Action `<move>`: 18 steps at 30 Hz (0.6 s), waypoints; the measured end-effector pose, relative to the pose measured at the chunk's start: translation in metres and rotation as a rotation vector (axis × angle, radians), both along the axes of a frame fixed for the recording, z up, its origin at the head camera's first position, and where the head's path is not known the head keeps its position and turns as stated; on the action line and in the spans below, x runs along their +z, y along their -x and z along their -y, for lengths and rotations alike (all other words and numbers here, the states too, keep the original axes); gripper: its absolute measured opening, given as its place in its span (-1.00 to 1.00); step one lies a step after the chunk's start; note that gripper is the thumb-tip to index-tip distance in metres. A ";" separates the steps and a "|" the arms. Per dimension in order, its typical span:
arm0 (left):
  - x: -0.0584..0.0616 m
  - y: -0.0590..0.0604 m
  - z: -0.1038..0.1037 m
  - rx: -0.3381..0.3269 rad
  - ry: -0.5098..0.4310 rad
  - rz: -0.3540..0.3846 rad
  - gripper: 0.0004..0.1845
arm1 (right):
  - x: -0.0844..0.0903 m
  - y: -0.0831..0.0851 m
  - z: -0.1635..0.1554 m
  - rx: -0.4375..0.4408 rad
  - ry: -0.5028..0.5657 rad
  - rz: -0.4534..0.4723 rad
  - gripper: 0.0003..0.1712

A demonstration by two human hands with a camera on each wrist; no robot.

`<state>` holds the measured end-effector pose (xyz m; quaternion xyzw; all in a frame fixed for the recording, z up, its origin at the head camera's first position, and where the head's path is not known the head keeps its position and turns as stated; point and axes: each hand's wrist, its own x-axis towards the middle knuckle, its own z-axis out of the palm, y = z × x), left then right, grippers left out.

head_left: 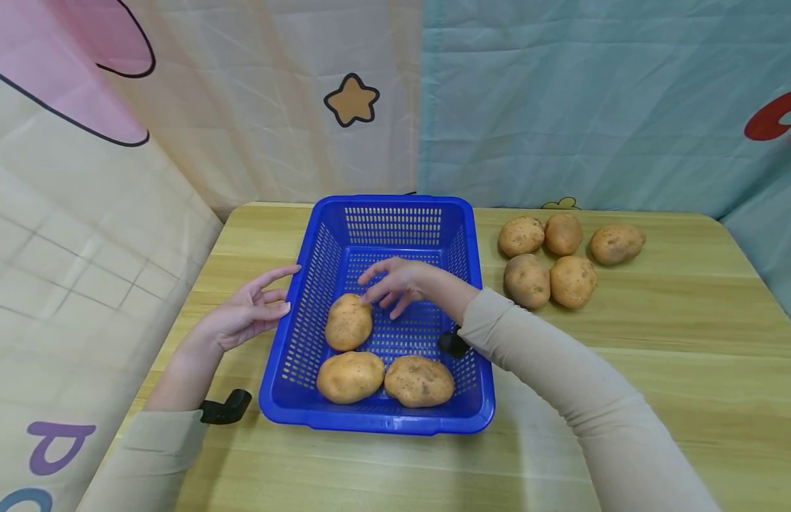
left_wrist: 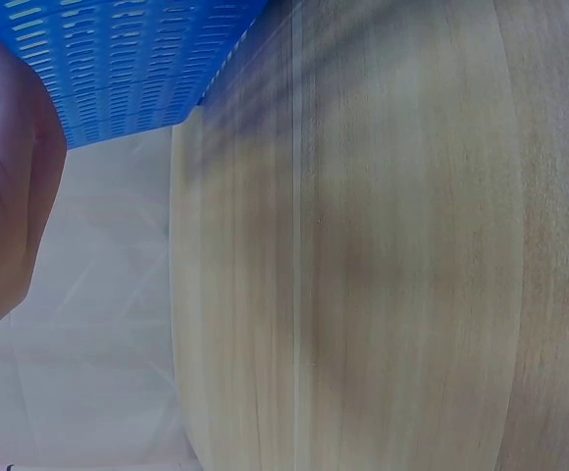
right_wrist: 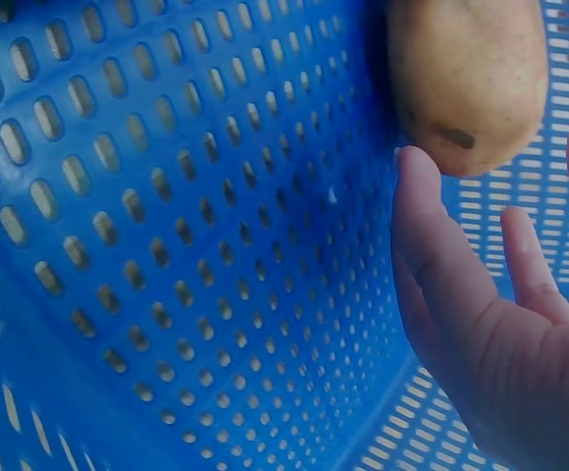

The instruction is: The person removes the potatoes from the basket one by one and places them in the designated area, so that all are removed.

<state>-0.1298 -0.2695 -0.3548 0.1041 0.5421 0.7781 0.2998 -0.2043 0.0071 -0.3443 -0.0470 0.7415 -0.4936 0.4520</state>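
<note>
A blue plastic basket (head_left: 376,423) with slotted walls holds three potatoes. Two of them, a left potato (head_left: 351,377) and a right potato (head_left: 419,382), lie side by side along its near wall. Behind the left one, by the left wall, lies another potato (head_left: 348,323). My right hand (head_left: 398,281) reaches into the basket, its fingers loosely spread and the fingertips right beside that potato. In the right wrist view a fingertip meets the lower end of a potato (right_wrist: 471,88). My left hand (head_left: 245,313) touches the basket's left rim with thumb and fingers extended.
On the wooden table (head_left: 677,306), several more potatoes (head_left: 573,281) lie in a group right of the basket, with one potato (head_left: 617,244) slightly apart. A printed curtain (head_left: 562,107) hangs behind the table and along its left side.
</note>
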 end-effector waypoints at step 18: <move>-0.001 0.001 0.000 -0.007 -0.018 0.003 -0.42 | -0.012 -0.004 0.014 0.070 -0.032 -0.006 -0.43</move>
